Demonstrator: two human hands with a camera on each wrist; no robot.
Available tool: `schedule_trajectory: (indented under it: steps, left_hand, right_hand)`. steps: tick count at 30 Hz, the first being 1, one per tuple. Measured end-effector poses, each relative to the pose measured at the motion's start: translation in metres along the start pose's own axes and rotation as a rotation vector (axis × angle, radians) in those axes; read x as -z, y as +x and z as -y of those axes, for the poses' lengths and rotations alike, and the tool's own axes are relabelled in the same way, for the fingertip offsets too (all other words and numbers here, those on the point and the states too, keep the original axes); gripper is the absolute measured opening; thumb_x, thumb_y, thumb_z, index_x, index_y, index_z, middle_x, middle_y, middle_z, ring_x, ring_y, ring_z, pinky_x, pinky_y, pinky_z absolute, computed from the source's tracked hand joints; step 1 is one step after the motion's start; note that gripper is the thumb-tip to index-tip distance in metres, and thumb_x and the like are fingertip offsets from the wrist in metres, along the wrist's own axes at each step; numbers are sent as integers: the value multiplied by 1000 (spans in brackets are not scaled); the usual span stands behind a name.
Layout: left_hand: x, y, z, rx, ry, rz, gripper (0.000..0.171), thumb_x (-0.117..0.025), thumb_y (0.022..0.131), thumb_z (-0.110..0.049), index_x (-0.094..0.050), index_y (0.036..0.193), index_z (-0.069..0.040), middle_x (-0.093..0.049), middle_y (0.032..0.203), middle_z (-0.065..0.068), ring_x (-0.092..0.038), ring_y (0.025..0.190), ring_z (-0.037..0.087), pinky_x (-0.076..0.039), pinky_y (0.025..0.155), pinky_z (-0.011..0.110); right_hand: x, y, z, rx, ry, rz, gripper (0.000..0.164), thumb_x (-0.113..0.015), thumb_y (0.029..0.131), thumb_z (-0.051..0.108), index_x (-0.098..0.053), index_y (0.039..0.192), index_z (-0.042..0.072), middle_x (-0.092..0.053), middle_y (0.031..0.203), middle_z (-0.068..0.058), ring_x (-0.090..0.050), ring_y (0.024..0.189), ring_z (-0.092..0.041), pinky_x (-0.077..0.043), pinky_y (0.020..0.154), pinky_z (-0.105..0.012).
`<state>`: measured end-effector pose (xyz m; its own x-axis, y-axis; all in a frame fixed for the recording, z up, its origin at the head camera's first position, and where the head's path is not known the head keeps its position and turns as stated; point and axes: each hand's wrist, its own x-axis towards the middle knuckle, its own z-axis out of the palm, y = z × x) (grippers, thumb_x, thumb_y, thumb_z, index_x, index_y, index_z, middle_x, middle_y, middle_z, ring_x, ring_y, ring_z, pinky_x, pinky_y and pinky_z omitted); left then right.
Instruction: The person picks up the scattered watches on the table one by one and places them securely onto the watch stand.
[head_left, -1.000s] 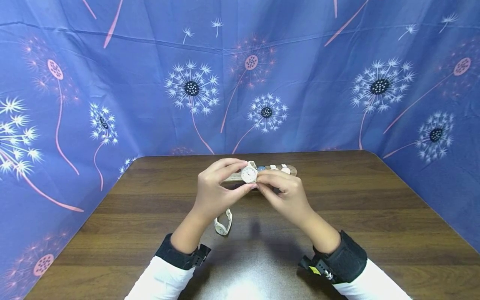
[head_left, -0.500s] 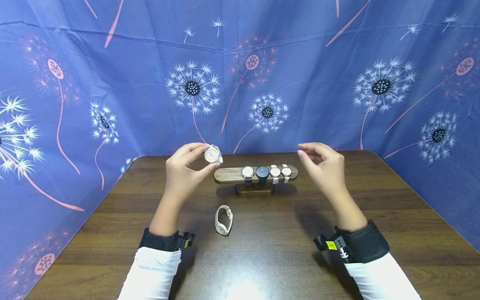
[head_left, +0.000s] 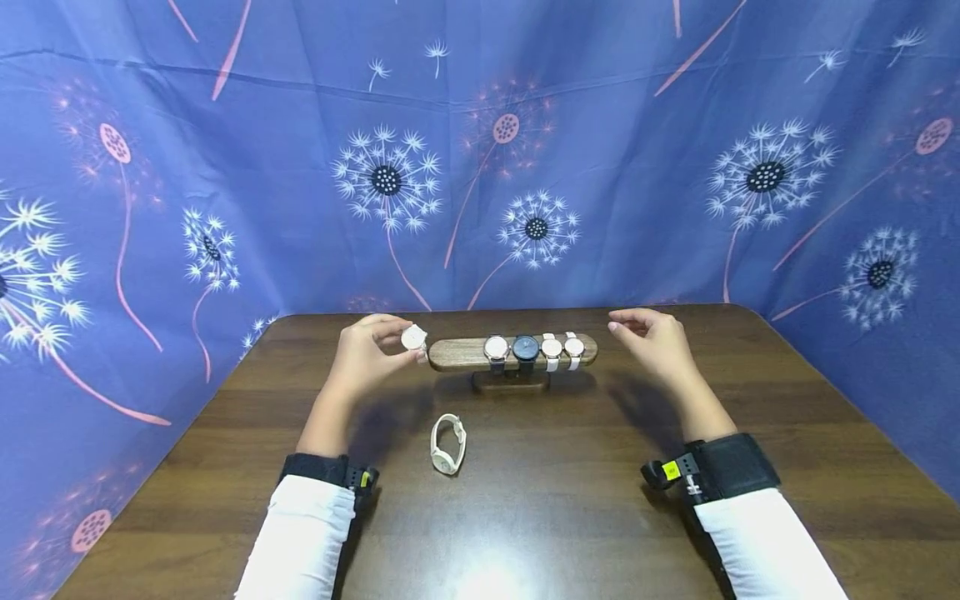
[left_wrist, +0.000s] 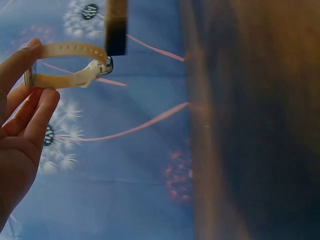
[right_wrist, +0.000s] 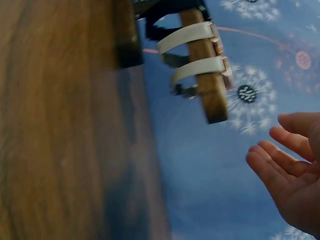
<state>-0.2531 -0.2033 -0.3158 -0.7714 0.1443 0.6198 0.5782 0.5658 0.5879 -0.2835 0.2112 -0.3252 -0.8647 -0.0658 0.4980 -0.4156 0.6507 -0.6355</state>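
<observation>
My left hand (head_left: 363,357) pinches a cream-strapped wristwatch (head_left: 413,337) by its case, just off the left end of a wooden watch stand (head_left: 457,355). In the left wrist view the strap (left_wrist: 70,49) is a buckled loop, its buckle side close to the bar's end (left_wrist: 116,30). Beyond the stand's right end, my right hand (head_left: 654,342) is raised with loosely bent fingers and holds nothing. In the right wrist view this hand (right_wrist: 295,185) is apart from the bar (right_wrist: 212,102).
On the bar's right half sit a dark-strapped watch with a pale dial (head_left: 497,347), a black watch (head_left: 525,347) and two white-strapped watches (head_left: 551,347). Another cream watch (head_left: 444,462) lies on the brown table (head_left: 570,500). A blue flowered cloth (head_left: 637,208) hangs behind.
My right hand has let go of the cream watch and moved right. The left hand has carried the watch left, then lowered it to the bar's left end.
</observation>
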Motion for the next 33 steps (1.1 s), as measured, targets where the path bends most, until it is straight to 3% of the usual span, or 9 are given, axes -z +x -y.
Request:
schedule_trajectory:
  steps: [5, 11, 15, 25, 33]
  left_hand:
    - [-7, -3, 12, 85, -33, 72, 37, -85, 71, -1, -70, 104, 10, -64, 106, 18, -68, 95, 32, -55, 80, 22]
    - [-17, -1, 25, 105, -62, 144, 34, -85, 72, -1, -71, 101, 9, -65, 104, 18, -69, 92, 30, -55, 79, 22]
    - [-24, 1, 29, 104, -69, 183, 34, -85, 72, -1, -71, 101, 9, -67, 102, 18, -70, 91, 29, -54, 79, 21]
    - [-29, 9, 32, 152, -64, 265, 37, -85, 73, -5, -71, 105, 7, -68, 108, 19, -69, 94, 30, -56, 79, 25]
    - [-28, 16, 31, 180, -78, 320, 38, -84, 73, -4, -71, 107, 6, -68, 111, 19, -70, 95, 28, -56, 79, 25]
  right_hand:
    - [-7, 1, -13, -67, 45, 144, 32, -63, 97, 22, -68, 116, -3, -70, 106, -20, -66, 91, -31, -52, 72, -30]
    - [-22, 3, -14, -205, 324, 253, 33, -65, 94, 8, -61, 118, -14, -67, 101, -24, -71, 77, -23, -59, 73, -36]
    - [-27, 4, -12, -299, 430, 266, 32, -64, 92, 1, -59, 118, -17, -66, 93, -17, -69, 70, -14, -58, 75, -40]
    - [-27, 9, -4, -395, 454, 275, 32, -64, 90, -6, -58, 118, -18, -63, 105, -23, -70, 71, -18, -57, 76, -42]
    - [-27, 12, -2, -397, 440, 270, 30, -65, 89, -7, -59, 115, -19, -65, 97, -16, -69, 68, -17, -57, 75, -43]
